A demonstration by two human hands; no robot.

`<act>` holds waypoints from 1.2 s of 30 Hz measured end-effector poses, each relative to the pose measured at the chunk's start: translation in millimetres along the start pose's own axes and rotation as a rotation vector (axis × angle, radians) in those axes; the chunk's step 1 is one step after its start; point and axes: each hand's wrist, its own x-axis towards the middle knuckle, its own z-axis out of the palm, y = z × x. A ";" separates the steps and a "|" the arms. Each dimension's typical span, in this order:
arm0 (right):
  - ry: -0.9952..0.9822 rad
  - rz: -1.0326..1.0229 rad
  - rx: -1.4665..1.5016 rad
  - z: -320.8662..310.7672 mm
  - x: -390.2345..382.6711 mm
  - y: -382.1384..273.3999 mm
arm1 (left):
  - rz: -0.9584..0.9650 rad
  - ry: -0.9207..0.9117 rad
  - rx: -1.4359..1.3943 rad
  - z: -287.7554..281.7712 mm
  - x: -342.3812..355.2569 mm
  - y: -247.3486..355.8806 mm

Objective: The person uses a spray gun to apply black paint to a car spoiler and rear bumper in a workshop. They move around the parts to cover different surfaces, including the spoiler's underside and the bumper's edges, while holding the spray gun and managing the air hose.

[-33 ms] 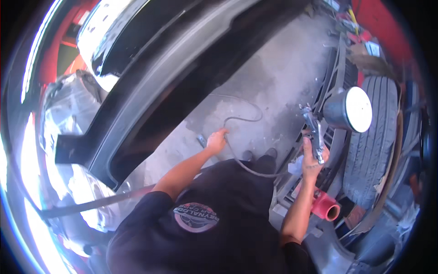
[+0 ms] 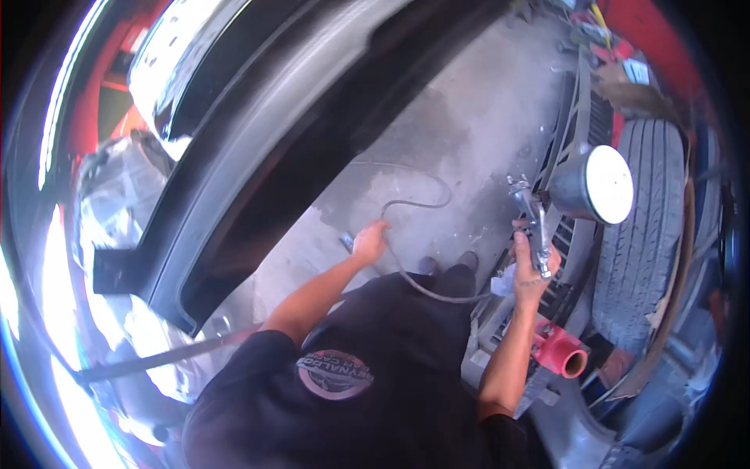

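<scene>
My right hand [image 2: 531, 285] is wrapped round the grip of a metal spray gun [image 2: 540, 238]. A dark paint cup [image 2: 569, 187] with a white, round top sits on the gun, tilted toward the right. My left hand [image 2: 369, 242] is closed round a thin grey air hose [image 2: 426, 291], in front of my body. From there the hose curves right toward my right forearm; where it joins the gun is hidden. At the left stretches a long black bumper-like car panel [image 2: 258, 168] with a glossy ridge, apart from both hands.
A tyre [image 2: 641, 234] stands at the right, beside stacked car parts. Below my right hand is a red pipe-shaped piece [image 2: 564, 356]. Plastic-wrapped parts [image 2: 125, 191] lie behind the panel. A dark bar [image 2: 168, 356] crosses at lower left. More hose lies on the concrete floor [image 2: 469, 133].
The view has shifted slightly, and the panel appears a little lower and further left. Both hands keep their holds on the hose and the spray gun.
</scene>
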 end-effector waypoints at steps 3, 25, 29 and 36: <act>0.097 -0.051 -0.045 21.2 -7.2 67.2 | 0.000 0.062 0.122 23.5 23.3 -18.2; 0.277 0.570 0.050 248.1 -66.5 419.6 | 0.341 -0.073 -0.092 195.5 319.5 -148.0; 0.173 0.597 -0.080 345.4 -27.3 414.2 | 0.236 -0.239 -0.339 147.4 383.6 -173.5; 0.156 0.540 -0.069 484.4 116.4 323.4 | 0.229 -0.176 -0.569 68.4 478.4 -223.3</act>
